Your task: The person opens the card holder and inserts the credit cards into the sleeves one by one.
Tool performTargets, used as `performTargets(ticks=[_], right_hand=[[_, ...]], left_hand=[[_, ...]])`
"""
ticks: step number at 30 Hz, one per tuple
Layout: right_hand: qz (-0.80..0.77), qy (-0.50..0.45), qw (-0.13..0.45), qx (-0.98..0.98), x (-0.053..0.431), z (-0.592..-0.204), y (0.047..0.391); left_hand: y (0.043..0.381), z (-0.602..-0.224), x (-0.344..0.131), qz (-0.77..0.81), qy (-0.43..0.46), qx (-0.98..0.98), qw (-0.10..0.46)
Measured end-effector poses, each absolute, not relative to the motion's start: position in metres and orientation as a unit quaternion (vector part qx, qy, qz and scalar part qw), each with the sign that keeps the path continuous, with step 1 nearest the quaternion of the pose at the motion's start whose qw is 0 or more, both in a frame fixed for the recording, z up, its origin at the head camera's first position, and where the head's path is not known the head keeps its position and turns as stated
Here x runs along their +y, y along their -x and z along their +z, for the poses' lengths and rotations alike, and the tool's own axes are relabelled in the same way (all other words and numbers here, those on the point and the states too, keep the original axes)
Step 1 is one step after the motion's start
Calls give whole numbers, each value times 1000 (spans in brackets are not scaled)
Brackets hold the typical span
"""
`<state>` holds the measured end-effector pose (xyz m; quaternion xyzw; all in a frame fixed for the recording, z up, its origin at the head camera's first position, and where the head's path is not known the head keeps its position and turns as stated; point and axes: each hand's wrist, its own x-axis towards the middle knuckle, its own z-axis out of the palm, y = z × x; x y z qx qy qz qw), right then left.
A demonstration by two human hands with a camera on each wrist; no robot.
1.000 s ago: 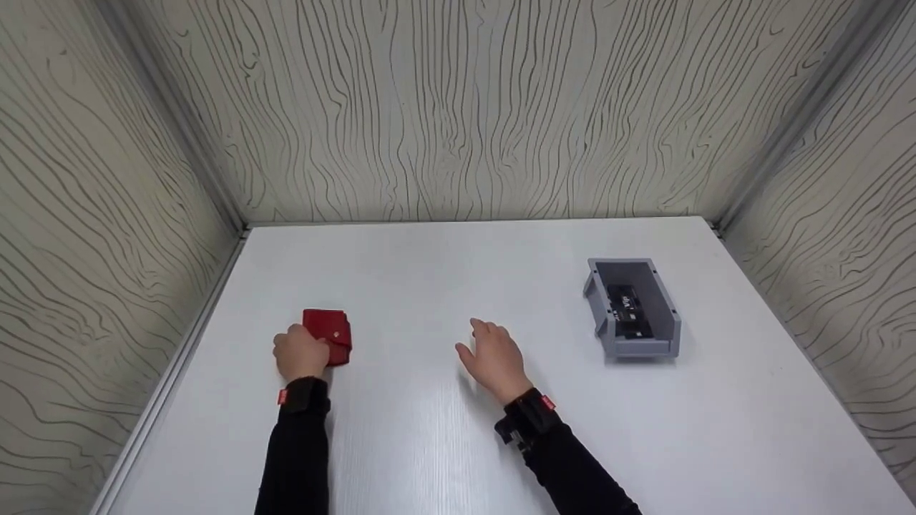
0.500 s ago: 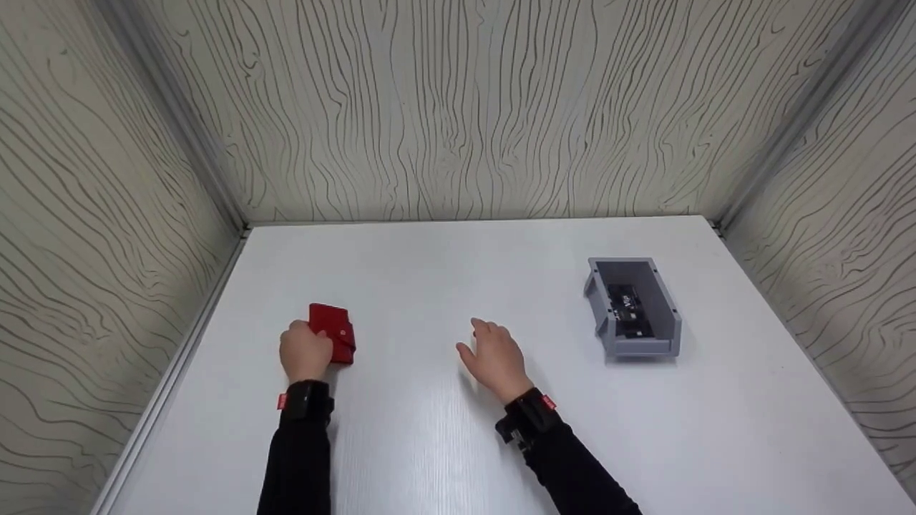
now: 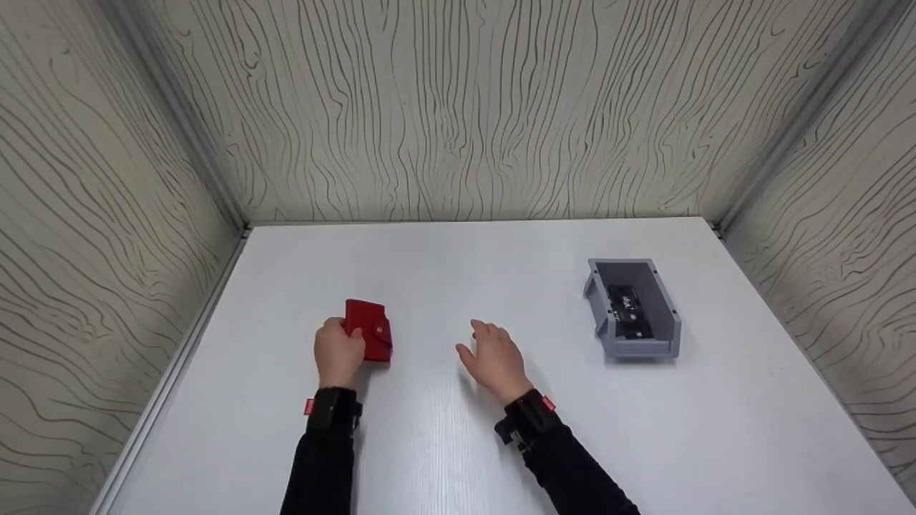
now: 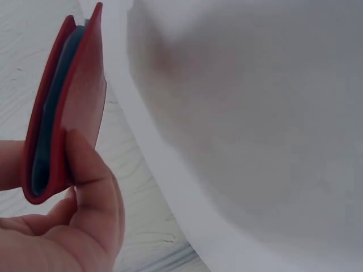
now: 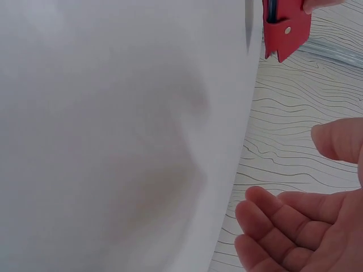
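My left hand (image 3: 339,354) pinches a red card wallet (image 3: 369,330) by its left edge, thumb on top and curled fingers underneath. The left wrist view shows the wallet (image 4: 79,107) from its folded side, with dark inner sleeves between the red covers. A snap button on its closing strap faces up in the head view. Over the middle of the table my right hand (image 3: 495,361) holds nothing, its fingers loosely bent and thumb apart. In the right wrist view the wallet (image 5: 288,31) appears at the top right, beyond the right hand (image 5: 306,226).
A grey plastic bin (image 3: 642,349) stands on the right part of the white table (image 3: 444,272). Inside it lies a black item (image 3: 630,312) with white lettering. Wood-patterned panels (image 3: 458,114) enclose the table at the back and both sides.
My left hand has lifted the wallet and carried it to the right, towards the middle of the table. The right hand and the bin stay where they were.
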<state>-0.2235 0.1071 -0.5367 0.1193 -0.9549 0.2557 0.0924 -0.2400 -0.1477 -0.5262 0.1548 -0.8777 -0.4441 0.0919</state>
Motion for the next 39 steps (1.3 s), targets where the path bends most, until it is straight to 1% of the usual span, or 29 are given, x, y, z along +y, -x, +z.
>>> performTargets(ticks=[20, 28, 39], right_hand=[[294, -111, 95, -945, 114, -539, 226], [332, -70, 55, -939, 118, -538, 227], [348, -51, 62, -934, 133, -538, 227]], left_hand=[[228, -532, -54, -515, -91, -845, 109], [224, -537, -30, -536, -84, -831, 120], [223, -544, -6, -553, -62, -821, 128]])
